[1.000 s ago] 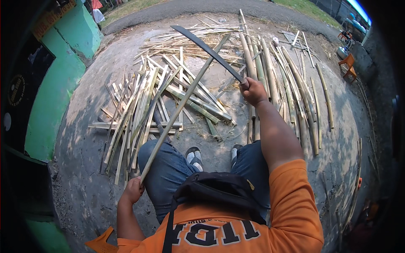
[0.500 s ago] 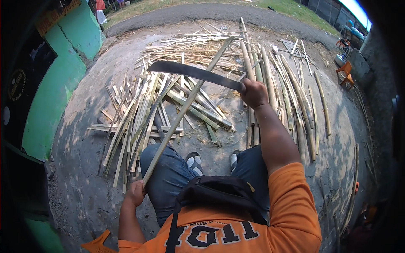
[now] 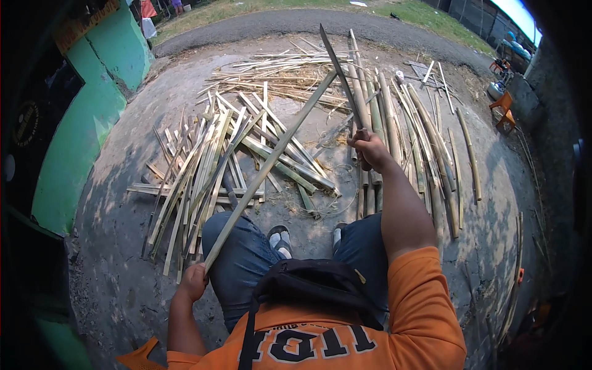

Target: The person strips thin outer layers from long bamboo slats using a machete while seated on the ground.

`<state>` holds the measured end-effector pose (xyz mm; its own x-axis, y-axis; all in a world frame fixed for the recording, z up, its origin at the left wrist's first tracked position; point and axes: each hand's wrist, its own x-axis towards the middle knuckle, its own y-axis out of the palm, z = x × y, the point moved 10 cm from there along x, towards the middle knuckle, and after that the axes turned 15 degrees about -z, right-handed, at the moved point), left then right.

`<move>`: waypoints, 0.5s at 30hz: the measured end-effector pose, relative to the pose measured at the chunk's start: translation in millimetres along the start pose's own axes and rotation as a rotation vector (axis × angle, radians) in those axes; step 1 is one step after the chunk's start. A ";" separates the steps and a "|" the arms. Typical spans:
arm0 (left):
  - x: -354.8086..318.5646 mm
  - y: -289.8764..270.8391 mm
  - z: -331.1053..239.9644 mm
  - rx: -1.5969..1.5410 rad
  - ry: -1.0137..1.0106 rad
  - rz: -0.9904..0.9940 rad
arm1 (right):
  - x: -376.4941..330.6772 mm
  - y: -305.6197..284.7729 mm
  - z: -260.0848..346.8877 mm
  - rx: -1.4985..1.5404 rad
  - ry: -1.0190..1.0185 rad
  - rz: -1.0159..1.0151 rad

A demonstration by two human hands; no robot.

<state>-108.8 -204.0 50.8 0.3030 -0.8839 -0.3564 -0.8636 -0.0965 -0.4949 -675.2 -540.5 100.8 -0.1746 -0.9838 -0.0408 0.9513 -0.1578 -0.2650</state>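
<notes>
My left hand (image 3: 193,281) is closed round the lower end of a long split bamboo strip (image 3: 271,159), which slants up and away to the right past my left knee. In my right hand (image 3: 372,150) is the handle of a machete (image 3: 342,71), held in front of me with its long dark blade pointing up and away. The blade is near the far end of the strip; whether they touch I cannot tell. Left of the strip lies a heap of split bamboo pieces (image 3: 203,160), crossing at many angles on the ground.
Whole bamboo poles (image 3: 390,117) lie lengthwise on the right. Thin bamboo slats (image 3: 277,83) are spread farther off, before a paved road (image 3: 296,24). A green wall (image 3: 80,135) stands at left, an orange chair (image 3: 504,110) at far right. Part of another orange chair (image 3: 140,356) shows lower left.
The machete has swung from lying crosswise over the strip to pointing up and away. My right hand has turned and dropped slightly; the left keeps its hold on the strip.
</notes>
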 end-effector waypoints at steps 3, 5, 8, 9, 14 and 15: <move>1.5 -2.6 11.5 -0.002 -0.025 -0.002 | -2.3 -29.2 29.4 -0.432 -0.327 -0.461; 0.1 -3.1 9.9 -0.017 0.005 0.002 | -15.2 -34.1 51.0 -0.503 -0.398 -0.570; 3.1 5.7 7.2 -0.085 -0.041 0.027 | -17.2 -37.7 57.3 -0.589 -0.453 -0.582; 4.4 4.6 11.3 -0.084 -0.042 0.027 | -19.4 -34.4 60.7 -0.588 -0.451 -0.581; 5.9 2.6 27.3 -0.168 -0.073 0.037 | -77.0 56.6 133.6 -0.738 -1.135 -0.295; 7.7 2.6 29.1 -0.168 -0.068 0.039 | -86.4 75.3 137.0 -0.722 -1.231 -0.235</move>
<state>-97.0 -197.7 23.7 0.2895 -0.8560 -0.4284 -0.9288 -0.1430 -0.3419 -553.7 -479.0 216.3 0.3738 -0.4485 0.8119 0.5332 -0.6123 -0.5838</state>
